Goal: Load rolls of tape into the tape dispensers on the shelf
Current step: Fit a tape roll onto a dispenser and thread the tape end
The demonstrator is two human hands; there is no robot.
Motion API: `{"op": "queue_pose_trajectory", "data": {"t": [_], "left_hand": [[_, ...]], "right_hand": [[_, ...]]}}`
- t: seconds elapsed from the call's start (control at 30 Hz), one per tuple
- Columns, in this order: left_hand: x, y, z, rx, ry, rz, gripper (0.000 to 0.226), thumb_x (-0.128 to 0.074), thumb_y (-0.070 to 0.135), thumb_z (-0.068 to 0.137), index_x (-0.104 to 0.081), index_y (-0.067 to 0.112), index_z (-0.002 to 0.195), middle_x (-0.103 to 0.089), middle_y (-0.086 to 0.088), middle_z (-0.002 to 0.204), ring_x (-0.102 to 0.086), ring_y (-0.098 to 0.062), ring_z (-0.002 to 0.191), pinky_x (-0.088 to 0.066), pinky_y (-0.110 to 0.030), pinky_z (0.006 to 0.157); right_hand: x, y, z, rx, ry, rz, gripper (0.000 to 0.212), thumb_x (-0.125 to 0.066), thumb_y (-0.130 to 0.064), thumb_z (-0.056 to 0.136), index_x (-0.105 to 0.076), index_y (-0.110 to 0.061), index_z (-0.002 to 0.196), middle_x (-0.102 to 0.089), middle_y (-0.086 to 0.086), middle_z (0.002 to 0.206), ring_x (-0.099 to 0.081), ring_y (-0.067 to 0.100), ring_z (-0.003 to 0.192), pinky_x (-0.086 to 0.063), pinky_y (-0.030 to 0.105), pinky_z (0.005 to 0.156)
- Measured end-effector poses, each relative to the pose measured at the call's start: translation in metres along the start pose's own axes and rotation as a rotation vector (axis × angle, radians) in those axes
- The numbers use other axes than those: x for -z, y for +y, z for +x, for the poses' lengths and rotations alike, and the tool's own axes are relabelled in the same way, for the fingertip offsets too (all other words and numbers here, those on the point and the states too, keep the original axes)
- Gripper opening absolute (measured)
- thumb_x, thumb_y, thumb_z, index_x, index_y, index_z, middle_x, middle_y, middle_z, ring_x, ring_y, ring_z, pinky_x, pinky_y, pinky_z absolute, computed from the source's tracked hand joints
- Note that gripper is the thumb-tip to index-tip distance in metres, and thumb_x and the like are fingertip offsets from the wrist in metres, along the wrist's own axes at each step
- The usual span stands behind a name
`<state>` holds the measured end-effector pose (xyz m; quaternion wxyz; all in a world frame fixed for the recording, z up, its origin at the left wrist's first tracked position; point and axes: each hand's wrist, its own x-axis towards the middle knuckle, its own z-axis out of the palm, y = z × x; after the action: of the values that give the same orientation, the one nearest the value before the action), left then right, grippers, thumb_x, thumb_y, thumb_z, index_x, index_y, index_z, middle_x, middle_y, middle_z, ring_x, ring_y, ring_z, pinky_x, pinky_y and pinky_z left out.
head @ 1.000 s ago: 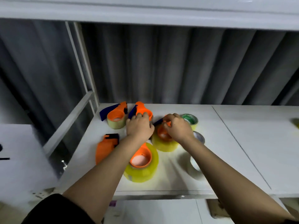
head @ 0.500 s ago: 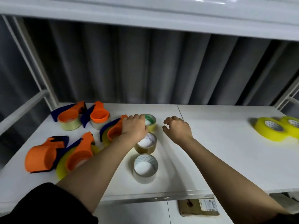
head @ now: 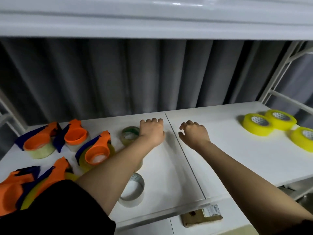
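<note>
Five orange-and-blue tape dispensers cluster at the white shelf's left end; three clear rolls lie beside them, three yellow rolls far right.

Five dispensers, roughly six loose rolls.

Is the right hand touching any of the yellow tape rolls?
Apart. The head view shows the right hand empty near the shelf seam, with a wide stretch of bare white shelf before the yellow tape rolls.

White two-panel shelf: five orange-and-blue plastic tape dispensers at left, three clear tape rolls near centre, three yellow tape rolls far right, well apart.
</note>
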<state>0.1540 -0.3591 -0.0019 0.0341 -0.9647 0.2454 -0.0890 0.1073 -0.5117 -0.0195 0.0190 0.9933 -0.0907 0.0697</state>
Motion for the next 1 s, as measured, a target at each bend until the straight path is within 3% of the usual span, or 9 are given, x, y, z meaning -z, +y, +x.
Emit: {"op": "queue_pose_trajectory", "data": {"t": [0.27,0.53,1.0], "left_hand": [[0.003,0.098,0.042,-0.011,-0.009,0.028,0.038,-0.043,0.033,0.094,-0.046,0.01,0.125,-0.055,-0.011,0.125,-0.053,-0.029,0.113,-0.035,-0.036,0.091],[0.004,0.216,0.082,0.117,-0.033,-0.049,0.036,-0.043,0.032,0.094,-0.047,0.011,0.123,-0.056,-0.01,0.123,-0.054,-0.028,0.111,-0.034,-0.035,0.089],[-0.004,0.294,0.11,0.062,-0.087,0.006,0.035,-0.041,0.03,0.095,-0.046,0.011,0.123,-0.055,-0.009,0.123,-0.053,-0.027,0.111,-0.033,-0.035,0.091]], "right_hand": [[-0.008,0.101,0.013,-0.003,0.007,-0.027,0.036,-0.042,-0.035,0.098,-0.057,-0.017,0.125,-0.058,0.005,0.122,-0.056,0.027,0.11,-0.043,0.034,0.088],[-0.015,0.222,0.026,0.082,-0.062,-0.059,0.037,-0.042,-0.035,0.098,-0.056,-0.016,0.126,-0.057,0.007,0.125,-0.054,0.028,0.115,-0.041,0.035,0.091],[-0.021,0.311,0.029,0.05,-0.097,-0.097,0.038,-0.042,-0.034,0.098,-0.054,-0.015,0.129,-0.055,0.009,0.128,-0.052,0.03,0.119,-0.041,0.037,0.094]]}}
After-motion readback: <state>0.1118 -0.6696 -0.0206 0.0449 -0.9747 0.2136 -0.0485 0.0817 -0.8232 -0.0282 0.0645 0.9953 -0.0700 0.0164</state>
